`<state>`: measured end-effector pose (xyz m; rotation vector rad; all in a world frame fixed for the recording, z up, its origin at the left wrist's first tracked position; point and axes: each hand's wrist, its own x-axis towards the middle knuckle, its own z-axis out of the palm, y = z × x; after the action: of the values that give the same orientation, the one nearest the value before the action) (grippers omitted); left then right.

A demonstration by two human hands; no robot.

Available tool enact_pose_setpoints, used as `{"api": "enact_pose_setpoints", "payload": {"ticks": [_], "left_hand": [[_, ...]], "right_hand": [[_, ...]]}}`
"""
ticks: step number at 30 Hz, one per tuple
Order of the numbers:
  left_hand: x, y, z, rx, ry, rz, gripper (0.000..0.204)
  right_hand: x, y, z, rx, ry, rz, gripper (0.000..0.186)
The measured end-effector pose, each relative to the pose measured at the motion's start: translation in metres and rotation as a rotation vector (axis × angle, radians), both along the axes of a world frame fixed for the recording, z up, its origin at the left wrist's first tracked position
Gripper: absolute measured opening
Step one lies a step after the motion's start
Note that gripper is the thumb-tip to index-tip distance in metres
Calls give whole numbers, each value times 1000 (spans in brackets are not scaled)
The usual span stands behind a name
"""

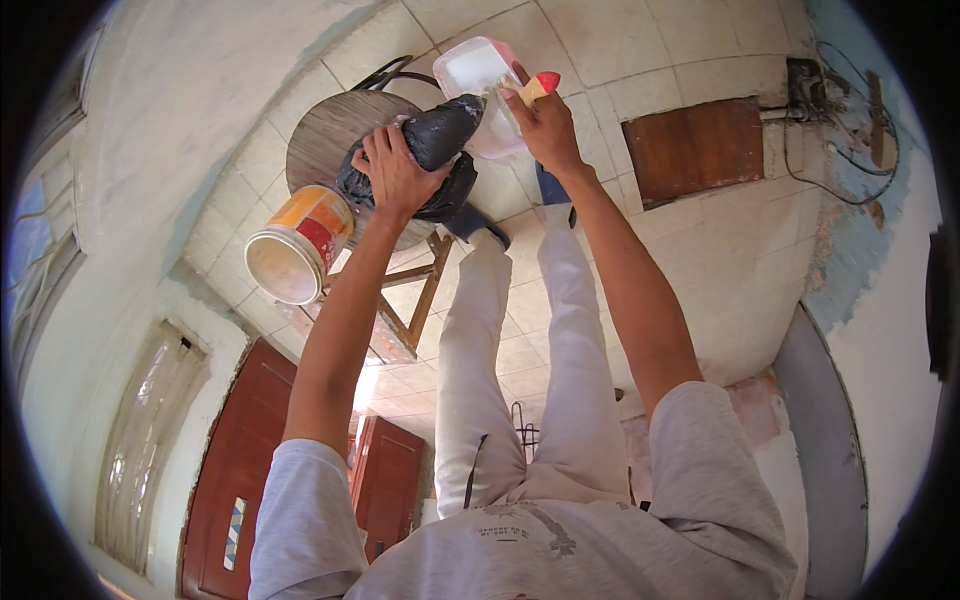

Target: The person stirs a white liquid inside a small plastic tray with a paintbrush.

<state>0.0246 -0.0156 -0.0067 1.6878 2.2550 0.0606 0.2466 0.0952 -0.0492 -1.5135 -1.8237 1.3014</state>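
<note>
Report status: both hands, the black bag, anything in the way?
Left hand gripping black bag at stool. Right hand holding red-tipped brush near tray. Bucket beside bag; no obstruction visible.

Upper left of centre, a bag (440, 130) under the left hand (400, 172) is covering part of a stool (312, 140). A bucket (312, 240) is overlapping the stool's lower-left edge. Right of the bag, a tub (500, 140) is sitting near the top, the right hand (543, 118) holding a brush (541, 88) at its right edge. Farther right, a panel (695, 150) is lying.

Bright daylight, dark curved fisheye rim
</note>
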Motion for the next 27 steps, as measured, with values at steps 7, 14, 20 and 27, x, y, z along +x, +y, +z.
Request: {"api": "enact_pose_setpoints", "payload": {"ticks": [7, 14, 20, 27], "left_hand": [[-1, -8, -4, 152, -87, 1, 118], [-3, -20, -13, 188, -30, -7, 130], [-7, -27, -20, 201, -25, -2, 131], [-19, -31, -19, 221, -45, 30, 124]], "right_hand": [[0, 5, 5, -44, -65, 44, 58], [-2, 5, 11, -73, -35, 33, 58], [-1, 8, 15, -50, -23, 45, 57], [-1, 11, 19, -33, -36, 59, 57]]}}
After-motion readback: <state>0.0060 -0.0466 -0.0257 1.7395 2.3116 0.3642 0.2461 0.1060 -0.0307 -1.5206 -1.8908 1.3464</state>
